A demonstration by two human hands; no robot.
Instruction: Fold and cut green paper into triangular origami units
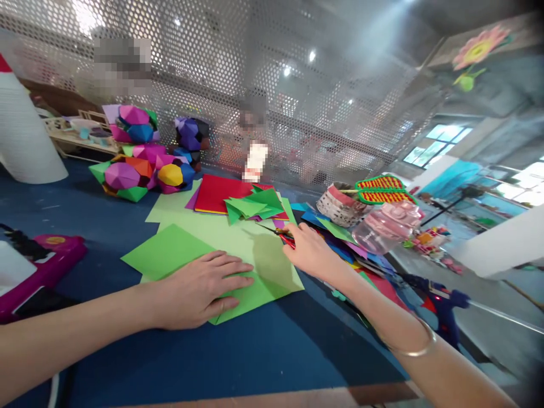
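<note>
"Green sheet (168, 249): where is it relative to the hands?"

"Left side of the work area, on top of the pale sheet (236, 238). Left hand (208, 292) lies over its near right part."

"Left hand state?"

"Palm down, fingers spread, gripping nothing."

"Right hand (308, 249)?"

"Curled round the scissors (289, 240), red handles in the fingers. Can't tell if the blades are parted; too thin from here."

"Long axes?"

"Scissors run right to left, tip pointing left and slightly away. Green sheet looks squarish, no clear long axis; set on the diagonal, one corner pointing left."

"Which hand is nearer the sheet?"

"Left, touching. Right is well apart, off to the right, with pale sheet between."

"Key relation?"

"My read: blade tip sits beyond the left fingers, on their far right side, so the left hand is partly between scissors and green sheet."

"Anything near the tip?"

"Green scraps (259, 204) just past it, overlapping the red stack (215, 195)."
</note>
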